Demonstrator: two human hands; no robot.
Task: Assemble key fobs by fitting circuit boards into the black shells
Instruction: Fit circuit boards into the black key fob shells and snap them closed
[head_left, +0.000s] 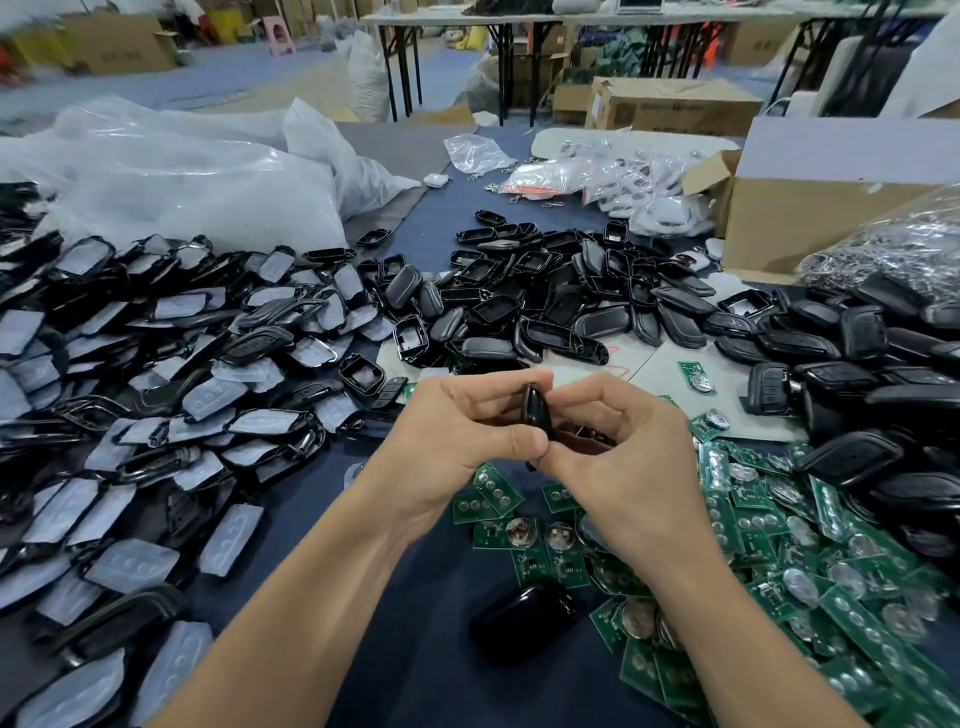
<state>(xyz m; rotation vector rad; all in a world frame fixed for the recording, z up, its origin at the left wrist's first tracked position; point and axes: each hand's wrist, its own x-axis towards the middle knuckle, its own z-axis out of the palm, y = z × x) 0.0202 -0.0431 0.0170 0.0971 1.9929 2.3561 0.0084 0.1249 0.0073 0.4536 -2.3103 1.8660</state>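
two hands, the left hand (462, 431) and the right hand (628, 457), pinch one black shell (535, 415) edge-on above the bench (415, 649), thumbs meeting at its near end. i'd squeeze evenly along the seam, halves kept square (whether a board sits inside is hidden). spare circuit boards (779, 545) lie on the bench just below, towards the right.

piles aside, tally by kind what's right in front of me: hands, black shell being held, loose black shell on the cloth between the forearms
hands: 2, left hand and right hand
held black shell: 1
loose black shell: 1
total: 4
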